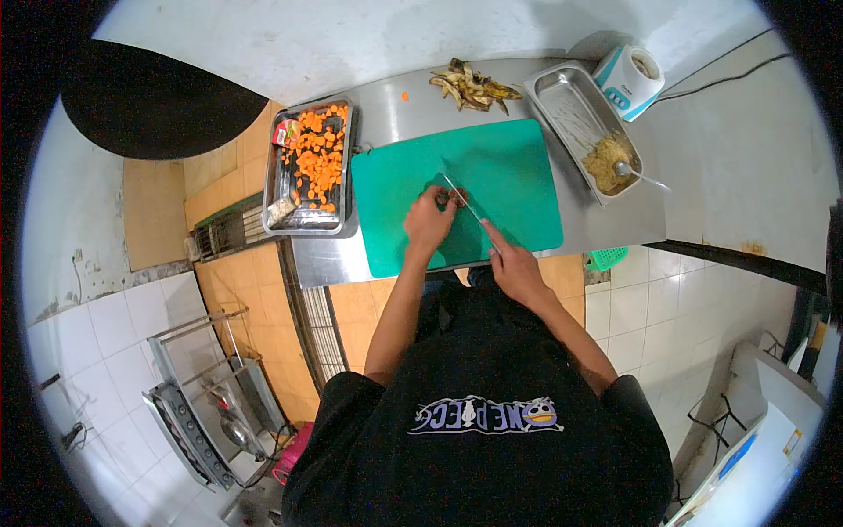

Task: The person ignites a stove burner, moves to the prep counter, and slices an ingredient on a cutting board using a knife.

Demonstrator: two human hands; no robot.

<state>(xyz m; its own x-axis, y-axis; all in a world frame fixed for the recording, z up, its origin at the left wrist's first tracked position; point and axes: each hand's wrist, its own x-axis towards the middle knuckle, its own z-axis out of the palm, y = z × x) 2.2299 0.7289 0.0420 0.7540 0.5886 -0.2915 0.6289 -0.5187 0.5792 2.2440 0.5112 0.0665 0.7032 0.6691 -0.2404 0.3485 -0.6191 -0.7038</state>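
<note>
A green cutting board (518, 176) lies in front of me on a steel table. My right hand (518, 270) grips a knife (463, 197), its blade slanting up and to the left across the board. Bent fingers of my left hand (428, 221) press down on a small reddish-brown piece of food (460, 197) beside the blade. Most of that piece is hidden by the fingers and the knife, so its kind does not show.
Left of the board, a metal tray (274, 189) holds chopped carrots (318, 158) and small packets. Dark-edged peels (474, 85) lie behind it. At right are a steel pan (562, 123) with yellowish mash (606, 164) and a spoon, and a white-and-blue appliance (629, 81).
</note>
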